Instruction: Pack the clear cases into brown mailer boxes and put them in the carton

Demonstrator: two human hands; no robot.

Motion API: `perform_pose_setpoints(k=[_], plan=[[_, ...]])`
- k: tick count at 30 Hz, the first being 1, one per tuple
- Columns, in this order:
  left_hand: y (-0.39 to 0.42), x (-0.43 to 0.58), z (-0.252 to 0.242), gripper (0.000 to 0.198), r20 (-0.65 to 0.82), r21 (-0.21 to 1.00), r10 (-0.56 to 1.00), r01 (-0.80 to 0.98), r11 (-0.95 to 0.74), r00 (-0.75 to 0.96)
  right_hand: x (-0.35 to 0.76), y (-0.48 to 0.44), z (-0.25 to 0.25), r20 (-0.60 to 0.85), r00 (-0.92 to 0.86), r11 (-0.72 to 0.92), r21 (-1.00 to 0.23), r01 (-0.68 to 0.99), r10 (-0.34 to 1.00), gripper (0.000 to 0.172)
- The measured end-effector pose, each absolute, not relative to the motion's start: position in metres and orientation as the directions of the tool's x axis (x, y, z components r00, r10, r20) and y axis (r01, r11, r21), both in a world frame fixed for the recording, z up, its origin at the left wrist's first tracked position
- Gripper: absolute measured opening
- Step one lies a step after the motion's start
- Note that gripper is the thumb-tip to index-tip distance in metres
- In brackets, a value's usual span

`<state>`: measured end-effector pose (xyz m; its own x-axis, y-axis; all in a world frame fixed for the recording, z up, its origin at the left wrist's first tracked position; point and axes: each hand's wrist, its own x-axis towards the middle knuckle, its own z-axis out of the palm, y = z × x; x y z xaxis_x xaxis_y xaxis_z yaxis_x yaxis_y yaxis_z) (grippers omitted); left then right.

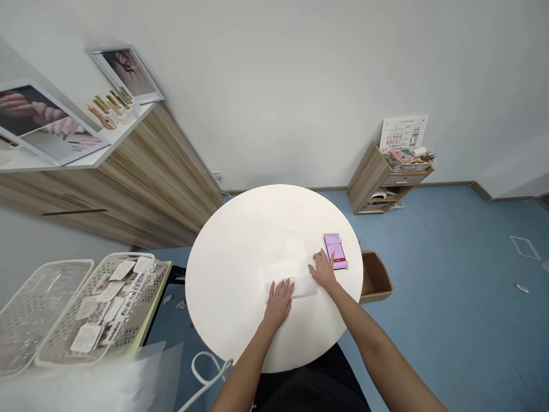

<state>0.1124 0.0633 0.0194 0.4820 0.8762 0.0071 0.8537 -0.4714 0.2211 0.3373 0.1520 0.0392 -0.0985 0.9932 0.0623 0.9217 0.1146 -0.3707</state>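
The left grip point(278, 303) lies open and flat on a white sheet point(294, 285); the right grip point(323, 270) lies open beside a phone point(335, 252). A basket point(115, 258) at left holds cards point(109, 297); the box's point(375, 277) inside is hidden.

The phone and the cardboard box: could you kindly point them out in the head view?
Phone point(335, 253): head view, on its pink screen.
Cardboard box point(376, 276): head view, on its inner wall.

**Nail salon or small beauty shop**

The room reads as a nail studio: framed close-ups of manicured hands point(43, 117) lean on a white wall shelf point(126, 134) above a wood-grain cabinet point(141, 177). A swatch chart of nail designs point(403, 134) tops a small wooden shelf unit point(369, 177), and a plastic basket point(71, 363) of carded nail samples sits beside a round white counter point(240, 240).
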Motion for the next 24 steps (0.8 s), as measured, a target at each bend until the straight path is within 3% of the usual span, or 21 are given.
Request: perform_pose_setpoints(k=[9, 13, 18, 24], plan=[[0.081, 0.105, 0.024, 0.065, 0.007, 0.327, 0.842, 0.794, -0.512, 0.540, 0.294, 0.097, 0.052, 0.138, -0.532, 0.528, -0.467, 0.709, 0.836, 0.035], [0.088, 0.104, 0.026, 0.059, 0.058, 0.409, 0.853, 0.767, -0.494, 0.519, 0.295, 0.089, 0.040, 0.098, -0.546, 0.527, -0.448, 0.722, 0.832, 0.043], [0.093, 0.095, 0.036, 0.036, 0.104, 0.489, 0.888, 0.754, -0.439, 0.449, 0.296, 0.104, 0.041, 0.009, -0.548, 0.482, -0.488, 0.728, 0.836, 0.041], [0.103, 0.082, 0.060, 0.019, -0.110, 0.575, 0.923, 0.781, -0.243, 0.368, 0.291, 0.120, 0.060, -0.116, -0.511, 0.369, -0.560, 0.742, 0.852, 0.024]])
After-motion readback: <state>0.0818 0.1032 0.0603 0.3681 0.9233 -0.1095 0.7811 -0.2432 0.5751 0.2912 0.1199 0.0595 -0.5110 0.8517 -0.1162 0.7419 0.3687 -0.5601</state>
